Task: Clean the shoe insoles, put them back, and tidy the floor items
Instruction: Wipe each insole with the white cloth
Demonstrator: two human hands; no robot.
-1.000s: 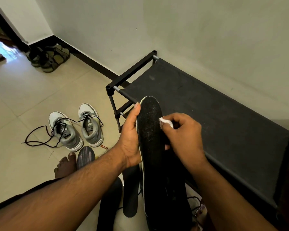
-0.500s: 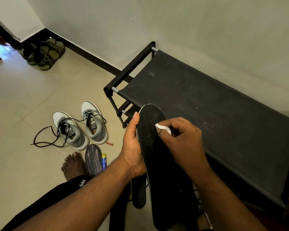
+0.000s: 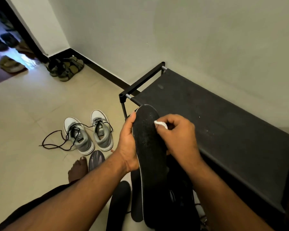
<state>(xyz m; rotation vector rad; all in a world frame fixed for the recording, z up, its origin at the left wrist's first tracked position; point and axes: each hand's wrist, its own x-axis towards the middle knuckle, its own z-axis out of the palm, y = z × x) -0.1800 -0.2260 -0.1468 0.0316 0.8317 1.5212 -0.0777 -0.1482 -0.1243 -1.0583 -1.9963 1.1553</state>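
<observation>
Head view | black insole — dusty, white-edged | left hand grip holds it | right hand pinches white wipe

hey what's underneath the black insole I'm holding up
Below the black insole, held by the left hand, another dark insole lies on the tiled floor, with dark shoe parts beside it. The rest is covered.

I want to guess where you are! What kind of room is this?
Probably a home entryway by the door. A black shoe rack stands against the wall, grey sneakers sit on the tiled floor, and sandals lie in the corner beside a doorway.
</observation>
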